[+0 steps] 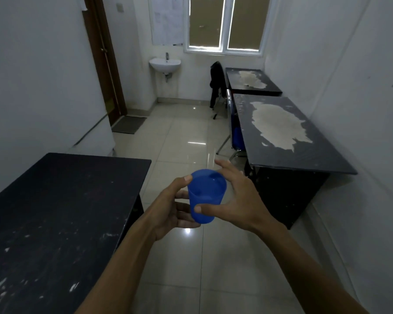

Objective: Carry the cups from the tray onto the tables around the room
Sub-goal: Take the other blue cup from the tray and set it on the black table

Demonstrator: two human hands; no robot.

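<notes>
Blue cup [206,196] is held in mid-air over the tiled floor [186,132], in the aisle between the desks, upright with a slight tilt, not touching any desk. Looks like liquid inside; level hard to tell.

Left hand [168,208]: fingers curled round the cup's side and base, thumb up near the rim. Firm grip.

Right hand [238,200]: thumb presses on the cup's near side, fingers spread wide and arched past the far side of the rim; whether they touch it I can't tell.

Left desk [55,211]: dark scuffed top, its far right corner near the left hand. Right desk [304,150]: dark top with a large pale worn patch, near left corner just beyond the right hand. Second desk [252,82] behind it, by the window [225,23]. Sink [165,64] on the far wall.
</notes>
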